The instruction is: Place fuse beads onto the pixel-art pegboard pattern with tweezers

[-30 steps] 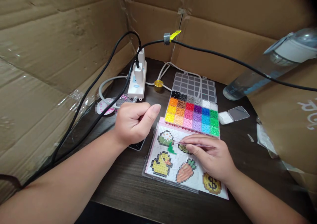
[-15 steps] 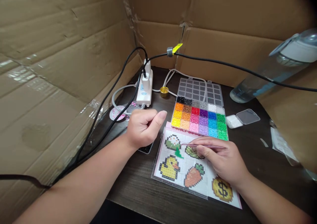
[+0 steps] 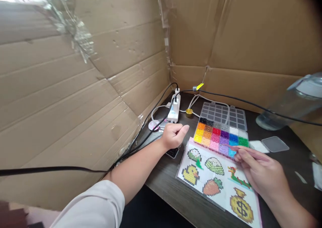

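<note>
Lower right of frame: pattern sheet (image 3: 241,184) on the table (image 3: 171,201), clear pegboard (image 3: 201,194) over its left part. Loosely assembled green beads (image 3: 199,164) sit by the duck print; likely light and easily knocked askew, best nipped singly by the rim.

Right of centre: right hand (image 3: 261,169) closed in a pinch round pink tweezers (image 3: 232,148), tips over the bead box's near edge; tip gap too small to tell. Tweezers look thin, light, springy; hold mid-length, squeeze gently.

Centre: left hand (image 3: 174,135) fisted above the table; contents, if any, hidden.

Beyond: bead box (image 3: 215,138), thin-walled plastic, loose beads probably hard, slippery, quick to spill. Lift by both ends, level.
</note>
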Demonstrator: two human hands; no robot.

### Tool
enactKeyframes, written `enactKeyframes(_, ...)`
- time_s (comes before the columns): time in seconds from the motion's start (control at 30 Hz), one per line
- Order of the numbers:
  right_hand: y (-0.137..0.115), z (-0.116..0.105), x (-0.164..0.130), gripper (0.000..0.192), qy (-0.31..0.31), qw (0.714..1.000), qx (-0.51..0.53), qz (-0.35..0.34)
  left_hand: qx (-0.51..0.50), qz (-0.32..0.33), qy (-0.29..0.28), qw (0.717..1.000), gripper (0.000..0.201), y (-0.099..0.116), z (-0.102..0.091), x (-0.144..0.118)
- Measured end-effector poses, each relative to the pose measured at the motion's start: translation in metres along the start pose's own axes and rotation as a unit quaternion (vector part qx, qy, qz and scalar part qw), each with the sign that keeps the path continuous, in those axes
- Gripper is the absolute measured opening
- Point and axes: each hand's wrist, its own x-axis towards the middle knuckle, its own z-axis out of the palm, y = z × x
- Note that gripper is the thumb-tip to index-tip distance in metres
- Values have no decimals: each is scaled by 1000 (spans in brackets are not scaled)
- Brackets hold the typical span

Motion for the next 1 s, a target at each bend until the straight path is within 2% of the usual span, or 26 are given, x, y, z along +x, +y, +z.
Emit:
enactKeyframes(0.2,-2,-19,14,29,60,997,56,5,2,-12,10,1000,51,-1,3,-3)
enactKeyframes(0.53,-8,-14,16,29,58,996,63,-17,-29,-10,47,998,51,3,-2,0)
enactKeyframes(0.67,-14,-15,19,28,78,995,61,-33,-68,-14,53,996,53,2,-4,4)
enactKeyframes(0.8,-13,-16,22,20,86,991,44,-92,-117,-41,71,990,54,-5,-2,2)
enactKeyframes(1.0,-16,-20,24,4,59,989,15,-131,-220,-59,122,966,60,-14,9,3)
